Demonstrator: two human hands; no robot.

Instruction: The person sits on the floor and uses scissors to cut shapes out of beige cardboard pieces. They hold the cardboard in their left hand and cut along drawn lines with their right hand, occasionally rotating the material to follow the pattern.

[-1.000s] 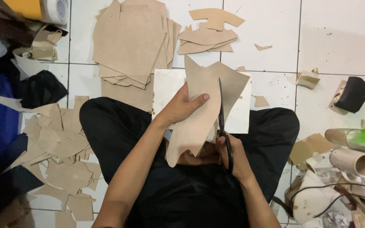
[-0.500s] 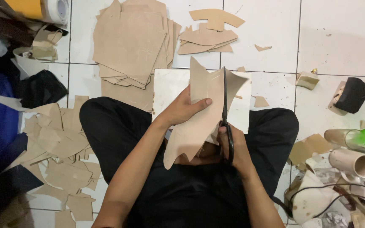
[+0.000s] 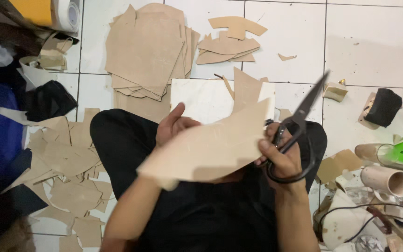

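Over tiled floor (image 3: pixel 369 42), tan sheet (image 3: pixel 211 149) spans both grips.

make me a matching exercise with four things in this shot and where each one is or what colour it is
Things:
1. scissors
2. tan sheet being cut
3. stack of tan sheets
4. cardboard tube

Places or colours:
A. lying on the floor tiles at the top, left of centre
B. black, in the right hand
C. on its side at the right edge, open end showing
D. held over the lap between both hands, left hand behind it

Pairs: 1-B, 2-D, 3-A, 4-C
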